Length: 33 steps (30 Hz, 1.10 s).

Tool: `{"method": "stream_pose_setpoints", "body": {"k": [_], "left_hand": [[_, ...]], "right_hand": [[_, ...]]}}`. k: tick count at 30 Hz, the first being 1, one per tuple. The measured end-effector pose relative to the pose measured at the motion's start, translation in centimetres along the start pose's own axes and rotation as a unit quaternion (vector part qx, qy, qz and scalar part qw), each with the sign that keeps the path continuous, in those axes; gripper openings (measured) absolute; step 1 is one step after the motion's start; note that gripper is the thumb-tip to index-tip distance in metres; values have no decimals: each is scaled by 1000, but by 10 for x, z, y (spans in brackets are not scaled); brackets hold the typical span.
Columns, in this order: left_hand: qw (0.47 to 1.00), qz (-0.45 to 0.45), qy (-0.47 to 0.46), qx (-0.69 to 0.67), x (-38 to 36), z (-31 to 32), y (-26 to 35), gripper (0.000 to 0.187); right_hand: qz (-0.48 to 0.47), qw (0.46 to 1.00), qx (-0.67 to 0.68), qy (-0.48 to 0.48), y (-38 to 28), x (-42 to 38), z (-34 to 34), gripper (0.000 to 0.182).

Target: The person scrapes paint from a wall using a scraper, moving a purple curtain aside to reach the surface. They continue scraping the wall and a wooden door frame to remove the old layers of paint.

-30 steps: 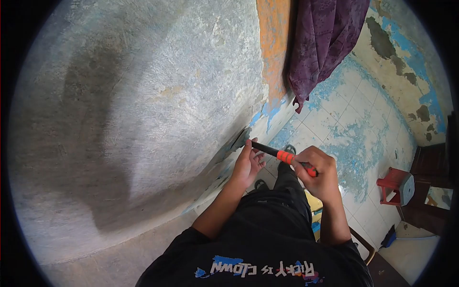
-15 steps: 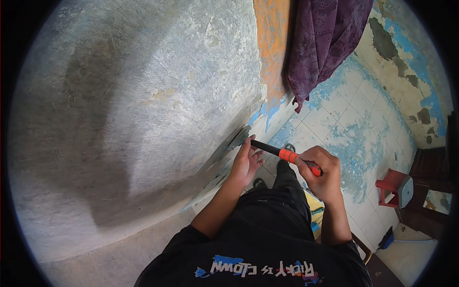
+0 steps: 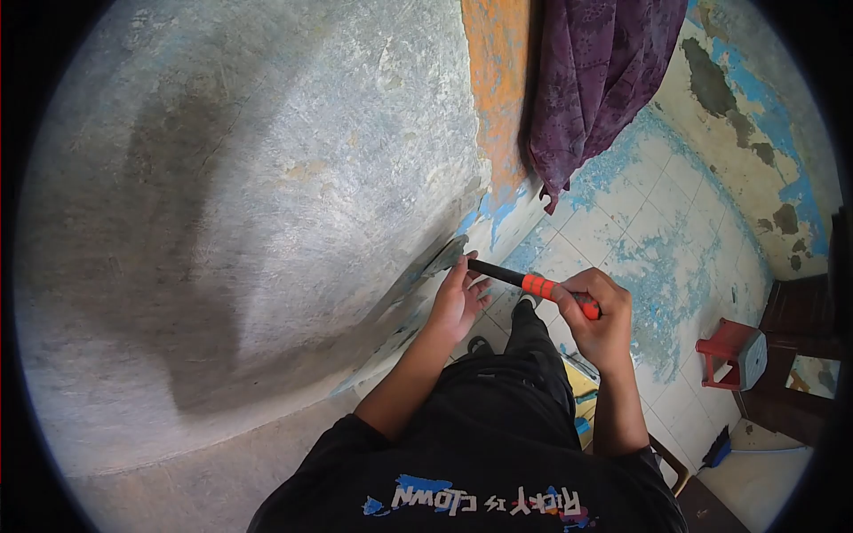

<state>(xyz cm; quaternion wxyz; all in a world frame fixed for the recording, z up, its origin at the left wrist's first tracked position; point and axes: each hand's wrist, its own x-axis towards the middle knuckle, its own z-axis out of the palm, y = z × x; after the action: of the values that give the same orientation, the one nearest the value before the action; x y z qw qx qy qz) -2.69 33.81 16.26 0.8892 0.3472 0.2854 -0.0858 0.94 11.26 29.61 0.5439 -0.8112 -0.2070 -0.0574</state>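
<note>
I look down over a black cloth T-shirt printed with white letters and blue splashes (image 3: 462, 471), the lower body in dark trousers (image 3: 530, 342) set close beside the wall, a stance that I judge keeps both hands within reach of its surface. The bare right hand (image 3: 597, 315) is closed firmly around the handle of a long tool with a slim black shaft and banded orange-red grip (image 3: 502, 274); holding it so far back probably gives room to drive or steer it. The tool slants from that fist to the wall, its black end at the bare left hand (image 3: 451, 309). That hand is loosely open, fingers apart and slightly curled, with thumb and forefinger at the shaft's tip, likely to guide it; I cannot tell whether they pinch it or merely touch, and the working end is hidden from me. Just beyond the fingertips lies a dark grey patch (image 3: 447, 253) on the rough, grey-white plaster wall (image 3: 302, 204). Past the right forearm I catch part of a yellow object (image 3: 582, 380), mostly hidden. Farther off, a dark purple patterned cloth (image 3: 586, 89) hangs down with its lower end knotted, perhaps to keep it off the white tiled floor (image 3: 615, 211), which is scattered with blue flakes. Well apart on the right stands a red plastic stool with a grey seat (image 3: 753, 355).
</note>
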Motion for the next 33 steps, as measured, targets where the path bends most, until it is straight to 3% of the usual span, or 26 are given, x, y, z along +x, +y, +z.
{"method": "stream_pose_setpoints", "body": {"k": [9, 10, 13, 15, 17, 19, 22, 26, 29, 30, 33], "left_hand": [[1000, -7, 0, -23, -7, 0, -4, 38], [999, 5, -8, -33, -14, 3, -3, 39], [998, 58, -15, -10, -38, 15, 2, 39], [992, 112, -18, 58, -52, 11, 7, 40], [977, 164, -14, 134, -69, 14, 14, 41], [965, 209, -13, 161, -86, 21, 25, 40], [944, 267, -26, 192, -110, 27, 42, 36], [932, 325, -123, 101, -131, 41, 58, 37], [917, 326, -228, 1, -141, 51, 69, 43], [910, 361, -198, 46, -148, 62, 77, 45], [904, 374, -204, 14, -147, 68, 91, 45]], "right_hand": [[28, 999, -29, 1, -5, -13, -13, 11], [68, 998, -20, -3, -6, -20, -20, 11], [136, 987, -75, -50, -10, -38, -41, 14], [151, 969, -135, -144, -17, -47, -43, 23], [160, 951, -104, -243, -16, -60, -29, 43], [123, 961, -74, -235, -13, -74, -4, 41], [141, 957, -80, -241, -8, -80, 23, 38], [166, 953, -17, -254, -8, -83, 44, 32], [121, 949, 65, -285, -16, -75, 52, 29], [86, 942, 84, -314, -12, -73, 54, 28], [73, 907, 196, -366, -14, -65, 67, 29]]}}
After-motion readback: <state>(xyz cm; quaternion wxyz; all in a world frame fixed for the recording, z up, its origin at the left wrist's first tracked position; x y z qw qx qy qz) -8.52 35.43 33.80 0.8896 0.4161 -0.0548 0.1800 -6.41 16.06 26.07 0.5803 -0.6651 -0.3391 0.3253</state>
